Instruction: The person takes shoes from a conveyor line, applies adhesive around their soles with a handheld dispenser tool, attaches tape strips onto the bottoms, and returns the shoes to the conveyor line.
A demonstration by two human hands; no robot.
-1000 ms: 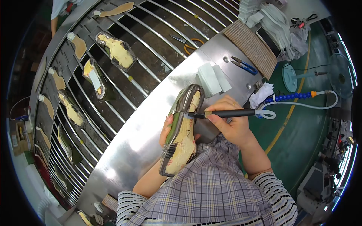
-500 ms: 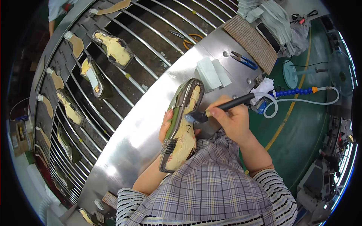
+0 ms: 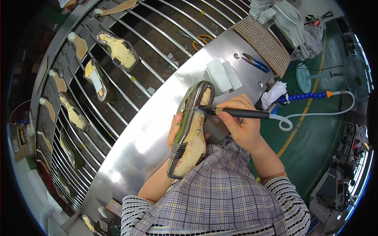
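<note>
An unfinished green shoe [image 3: 193, 137] is turned bottom up, its pale yellow underside facing me and a dark pleated edge around it. My left hand [image 3: 174, 129] grips it from the left side, fingers partly hidden behind it. In my right hand [image 3: 243, 122] is a black-handled brush [image 3: 245, 113] with a white hose at its rear end. The brush tip touches the shoe's underside near the upper-left edge, beside a thin strand across the shoe. White pads [image 3: 219, 75] lie just beyond the toe.
A curved steel table [image 3: 138, 129] borders a rack of metal rods [image 3: 151, 70] carrying more upturned shoes [image 3: 120, 53] and beige sole-shaped pieces [image 3: 78, 46]. Blue-handled snips [image 3: 256, 63], a phone [image 3: 280, 39] and orange-handled scissors [image 3: 201, 40] lie near. A blue jointed hose [image 3: 305, 96] stands right.
The brush has moved up towards the toe and the left edge, its handle now nearly level. The white hose loop has shifted with it. My left hand still holds the shoe.
</note>
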